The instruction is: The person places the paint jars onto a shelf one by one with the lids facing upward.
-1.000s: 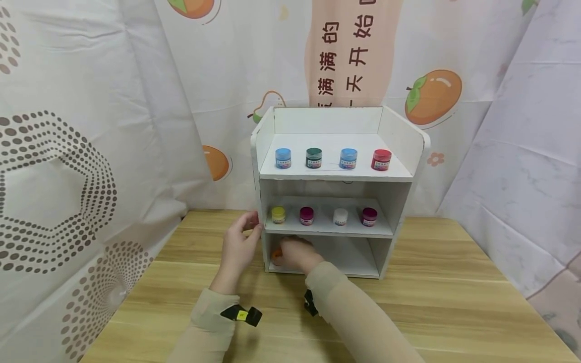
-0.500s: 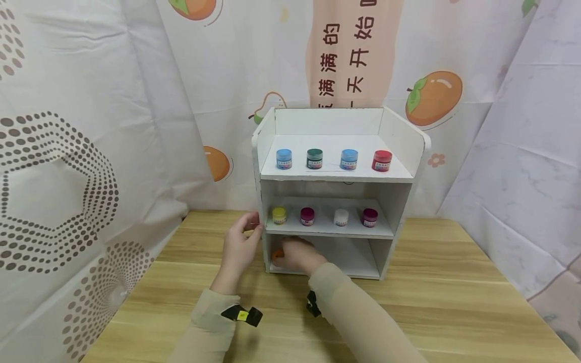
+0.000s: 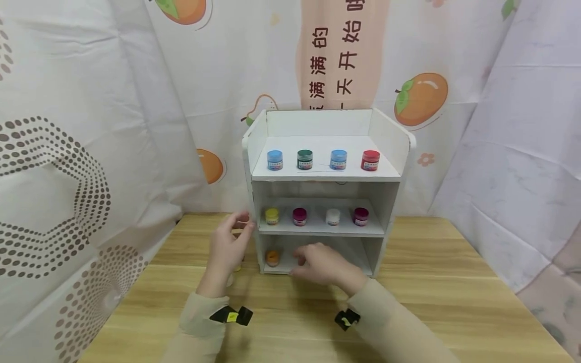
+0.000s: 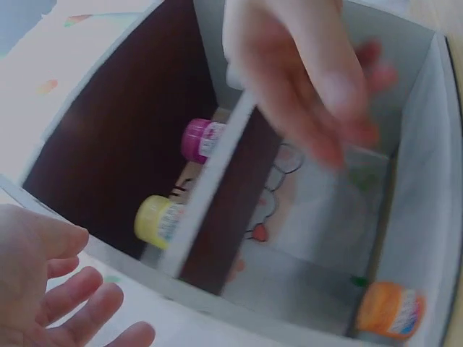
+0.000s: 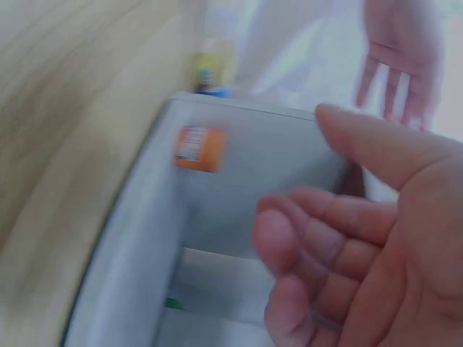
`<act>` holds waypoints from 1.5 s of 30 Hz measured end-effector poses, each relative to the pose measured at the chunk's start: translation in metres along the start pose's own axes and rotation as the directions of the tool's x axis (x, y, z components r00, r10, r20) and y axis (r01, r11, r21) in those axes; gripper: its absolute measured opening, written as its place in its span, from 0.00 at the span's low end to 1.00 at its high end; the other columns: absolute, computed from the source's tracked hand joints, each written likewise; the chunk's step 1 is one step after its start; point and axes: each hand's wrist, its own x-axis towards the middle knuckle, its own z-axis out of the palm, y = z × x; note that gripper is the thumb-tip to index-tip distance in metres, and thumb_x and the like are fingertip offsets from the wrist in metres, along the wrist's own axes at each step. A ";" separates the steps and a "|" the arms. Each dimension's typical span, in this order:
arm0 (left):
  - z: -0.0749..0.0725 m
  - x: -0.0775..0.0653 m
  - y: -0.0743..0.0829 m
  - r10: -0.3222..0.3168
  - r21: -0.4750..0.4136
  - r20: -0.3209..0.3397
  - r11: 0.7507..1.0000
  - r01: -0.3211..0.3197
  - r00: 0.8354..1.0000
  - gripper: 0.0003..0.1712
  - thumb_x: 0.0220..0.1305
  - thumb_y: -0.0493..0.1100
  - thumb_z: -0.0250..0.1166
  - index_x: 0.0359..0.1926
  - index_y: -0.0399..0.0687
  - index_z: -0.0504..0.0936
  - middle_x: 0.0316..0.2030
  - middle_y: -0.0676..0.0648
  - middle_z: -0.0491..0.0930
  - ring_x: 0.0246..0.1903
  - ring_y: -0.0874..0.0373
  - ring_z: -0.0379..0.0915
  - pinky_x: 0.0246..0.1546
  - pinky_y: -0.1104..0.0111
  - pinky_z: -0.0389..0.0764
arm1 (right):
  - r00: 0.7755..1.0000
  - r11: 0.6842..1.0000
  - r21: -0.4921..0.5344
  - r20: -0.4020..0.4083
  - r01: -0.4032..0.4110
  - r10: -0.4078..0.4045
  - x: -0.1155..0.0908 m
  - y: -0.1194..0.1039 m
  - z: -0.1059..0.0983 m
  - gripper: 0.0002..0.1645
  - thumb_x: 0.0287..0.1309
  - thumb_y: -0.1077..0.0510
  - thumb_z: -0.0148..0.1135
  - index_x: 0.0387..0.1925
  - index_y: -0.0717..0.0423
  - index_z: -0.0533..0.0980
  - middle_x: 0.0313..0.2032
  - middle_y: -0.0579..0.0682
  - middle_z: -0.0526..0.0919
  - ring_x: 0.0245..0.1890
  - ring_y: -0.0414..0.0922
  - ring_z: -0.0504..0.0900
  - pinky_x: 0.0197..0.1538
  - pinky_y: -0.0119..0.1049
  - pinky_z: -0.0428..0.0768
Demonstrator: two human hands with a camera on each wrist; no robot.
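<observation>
An orange paint jar (image 3: 272, 258) stands at the left end of the bottom compartment of the white shelf (image 3: 327, 178). My right hand (image 3: 324, 264) is in front of that compartment, to the right of the jar and apart from it. In the right wrist view its fingers (image 5: 278, 242) are loosely bent and hold nothing. Beside the shelf's left side panel is my left hand (image 3: 229, 244), its fingers spread and relaxed in the left wrist view. Whether it touches the panel is unclear.
Several jars stand in a row on the top board, among them a red jar (image 3: 370, 161). The middle board carries another row, with a yellow jar (image 3: 272, 216) leftmost. Partly hidden behind my left hand, a yellowish jar (image 3: 237, 267) stands on the wooden table (image 3: 454, 292).
My right hand has let go of the orange jar and drawn back to the right, out of the bottom compartment. The head view has shifted slightly. My left hand stays beside the shelf.
</observation>
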 end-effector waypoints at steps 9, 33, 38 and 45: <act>-0.029 0.000 0.029 0.262 0.180 -0.044 0.951 -0.251 0.964 0.11 0.62 0.41 0.65 0.44 0.42 0.82 0.32 0.52 0.80 0.29 0.63 0.75 0.25 0.65 0.81 | 0.890 0.921 0.214 -0.397 0.325 -0.222 -0.061 0.005 -0.058 0.07 0.59 0.56 0.66 0.39 0.45 0.80 0.32 0.37 0.80 0.26 0.36 0.76 0.25 0.31 0.77; -0.084 -0.002 -0.008 0.104 0.399 0.308 0.888 -0.227 0.946 0.13 0.64 0.45 0.64 0.47 0.47 0.80 0.35 0.53 0.79 0.33 0.58 0.75 0.29 0.60 0.78 | 0.200 0.774 0.309 -0.951 0.552 0.237 -0.102 0.077 -0.094 0.22 0.57 0.74 0.57 0.54 0.76 0.68 0.51 0.69 0.73 0.55 0.60 0.69 0.56 0.35 0.71; -0.084 -0.002 -0.024 -0.069 0.408 0.419 0.905 -0.120 0.905 0.17 0.67 0.49 0.62 0.52 0.46 0.78 0.42 0.49 0.78 0.40 0.52 0.75 0.36 0.55 0.78 | 0.350 0.781 0.437 -0.889 0.447 0.297 -0.100 0.088 -0.088 0.28 0.65 0.68 0.54 0.66 0.61 0.62 0.62 0.59 0.68 0.62 0.54 0.64 0.59 0.32 0.68; -0.082 -0.004 -0.039 -0.185 0.427 0.465 0.904 -0.036 0.866 0.22 0.66 0.50 0.63 0.57 0.45 0.75 0.46 0.47 0.78 0.43 0.51 0.74 0.40 0.53 0.78 | 0.492 0.769 0.510 -0.819 0.385 0.296 -0.094 0.097 -0.079 0.30 0.70 0.61 0.50 0.70 0.54 0.57 0.67 0.56 0.61 0.64 0.50 0.61 0.59 0.29 0.67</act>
